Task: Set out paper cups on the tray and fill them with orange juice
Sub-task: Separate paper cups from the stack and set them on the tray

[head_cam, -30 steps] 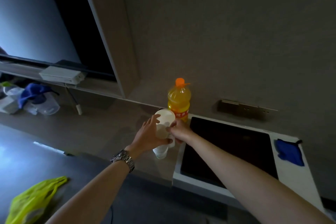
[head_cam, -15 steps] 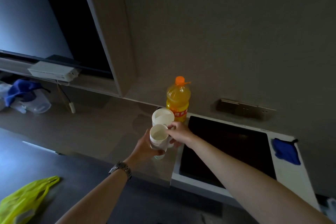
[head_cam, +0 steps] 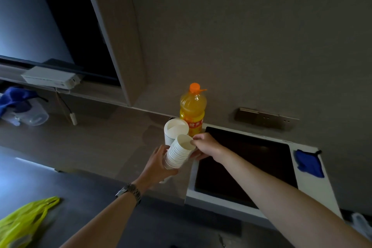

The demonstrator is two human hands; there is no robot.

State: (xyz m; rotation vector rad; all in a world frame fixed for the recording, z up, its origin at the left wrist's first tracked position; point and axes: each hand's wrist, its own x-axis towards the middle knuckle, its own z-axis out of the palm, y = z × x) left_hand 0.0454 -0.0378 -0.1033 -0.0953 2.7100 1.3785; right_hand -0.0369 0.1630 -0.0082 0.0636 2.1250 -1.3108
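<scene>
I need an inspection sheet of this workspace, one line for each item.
Surface: grey counter; black tray on a white board, no cups on it.
Job's things: stack of paper cups held tilted; white cup tube behind it; orange juice bottle upright, capped.
Clutter: blue cloth right of tray; yellow bag; plastic container.
Hands: left hand grips the stack's base; right hand pinches the top cup's rim.
Cables: a plug hangs under the white box.
Surroundings: wall socket panel.
</scene>
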